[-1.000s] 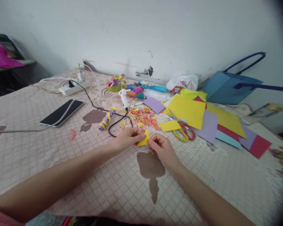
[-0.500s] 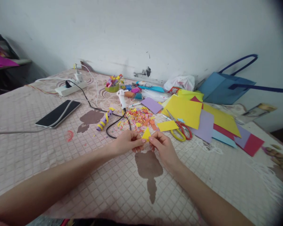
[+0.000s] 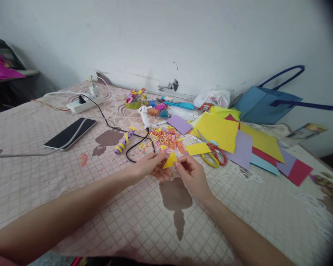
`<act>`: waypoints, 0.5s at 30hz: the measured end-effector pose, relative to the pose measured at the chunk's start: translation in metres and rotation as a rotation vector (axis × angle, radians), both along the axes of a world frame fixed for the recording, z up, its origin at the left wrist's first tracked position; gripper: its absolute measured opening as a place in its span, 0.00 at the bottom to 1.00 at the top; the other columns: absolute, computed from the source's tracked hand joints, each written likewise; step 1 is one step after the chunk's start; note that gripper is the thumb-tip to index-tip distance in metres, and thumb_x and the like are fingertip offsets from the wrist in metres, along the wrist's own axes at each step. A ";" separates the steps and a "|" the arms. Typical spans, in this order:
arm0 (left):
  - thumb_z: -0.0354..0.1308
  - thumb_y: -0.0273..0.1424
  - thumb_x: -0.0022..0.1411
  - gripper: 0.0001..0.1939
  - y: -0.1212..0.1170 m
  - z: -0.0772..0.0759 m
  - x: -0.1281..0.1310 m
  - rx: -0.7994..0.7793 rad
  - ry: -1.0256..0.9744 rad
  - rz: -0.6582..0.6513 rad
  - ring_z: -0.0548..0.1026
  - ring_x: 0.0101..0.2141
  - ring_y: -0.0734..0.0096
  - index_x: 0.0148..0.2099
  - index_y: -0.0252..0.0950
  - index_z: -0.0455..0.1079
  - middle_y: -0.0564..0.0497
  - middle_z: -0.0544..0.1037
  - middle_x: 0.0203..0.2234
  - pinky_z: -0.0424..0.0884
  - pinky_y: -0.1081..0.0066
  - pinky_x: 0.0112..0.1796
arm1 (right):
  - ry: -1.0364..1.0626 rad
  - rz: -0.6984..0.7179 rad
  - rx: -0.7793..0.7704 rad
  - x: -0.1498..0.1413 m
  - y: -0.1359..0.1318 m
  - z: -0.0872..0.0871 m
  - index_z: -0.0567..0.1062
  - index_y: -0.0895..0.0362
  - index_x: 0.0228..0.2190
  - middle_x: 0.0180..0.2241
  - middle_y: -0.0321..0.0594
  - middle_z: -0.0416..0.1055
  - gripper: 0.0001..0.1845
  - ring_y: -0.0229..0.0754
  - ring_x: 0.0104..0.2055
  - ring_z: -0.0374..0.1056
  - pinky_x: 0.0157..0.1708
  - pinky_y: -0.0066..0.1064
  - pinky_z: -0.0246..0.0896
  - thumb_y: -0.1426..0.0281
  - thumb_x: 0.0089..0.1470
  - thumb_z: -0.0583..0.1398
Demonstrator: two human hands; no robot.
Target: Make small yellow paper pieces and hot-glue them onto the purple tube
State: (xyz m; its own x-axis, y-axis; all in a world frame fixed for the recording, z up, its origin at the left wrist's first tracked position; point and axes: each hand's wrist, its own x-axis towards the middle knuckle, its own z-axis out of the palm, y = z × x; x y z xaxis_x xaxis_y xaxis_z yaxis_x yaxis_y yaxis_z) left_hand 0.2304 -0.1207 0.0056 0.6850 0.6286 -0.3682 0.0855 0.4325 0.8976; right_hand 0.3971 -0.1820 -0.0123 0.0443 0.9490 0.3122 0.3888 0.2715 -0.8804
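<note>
My right hand pinches the right corner of a small folded yellow paper triangle between thumb and fingertips. My left hand lies just left of it, thumb raised and fingers spread beneath and behind the paper; whether it touches the paper is hard to see. Beyond the hands is a heap of tiny paper scraps. A yellow paper rectangle rests to the right, beside red-and-yellow-handled scissors. On the left lies a purple roll wound with a yellow strip.
A white glue gun stands behind the scraps, its black cord looping near my left hand. A phone and power strip are at left. Coloured sheets, white string and a blue bag are at right.
My left hand has loosened its pinch and spread its fingers. The yellow triangle has tilted and stays in my right fingertips. The view has shifted slightly.
</note>
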 end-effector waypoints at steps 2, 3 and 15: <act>0.54 0.52 0.55 0.26 0.002 0.000 0.000 -0.140 -0.045 0.018 0.75 0.22 0.74 0.34 0.30 0.68 0.47 0.77 0.23 0.69 0.76 0.23 | -0.195 0.004 0.191 0.003 -0.001 0.003 0.72 0.54 0.30 0.29 0.38 0.69 0.04 0.40 0.31 0.65 0.32 0.32 0.61 0.71 0.55 0.57; 0.58 0.47 0.55 0.22 0.003 -0.001 0.000 -0.176 -0.077 0.030 0.74 0.21 0.76 0.34 0.30 0.69 0.49 0.76 0.22 0.68 0.77 0.23 | -0.269 0.015 0.272 0.005 -0.001 0.004 0.73 0.53 0.31 0.31 0.39 0.70 0.05 0.41 0.34 0.66 0.36 0.33 0.62 0.73 0.55 0.57; 0.63 0.33 0.53 0.15 0.005 0.002 -0.004 0.246 -0.100 0.130 0.70 0.20 0.81 0.39 0.30 0.66 0.53 0.74 0.22 0.68 0.78 0.24 | -0.400 0.033 0.425 0.008 0.001 0.003 0.69 0.50 0.43 0.39 0.42 0.68 0.15 0.41 0.39 0.68 0.32 0.33 0.68 0.77 0.55 0.55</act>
State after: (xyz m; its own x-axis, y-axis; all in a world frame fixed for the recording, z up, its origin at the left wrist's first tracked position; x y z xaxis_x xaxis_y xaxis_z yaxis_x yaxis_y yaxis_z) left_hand 0.2265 -0.1158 0.0073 0.6181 0.7756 -0.1285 -0.0504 0.2022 0.9780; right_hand 0.4046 -0.1806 -0.0096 -0.1827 0.7358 0.6520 0.6540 0.5861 -0.4782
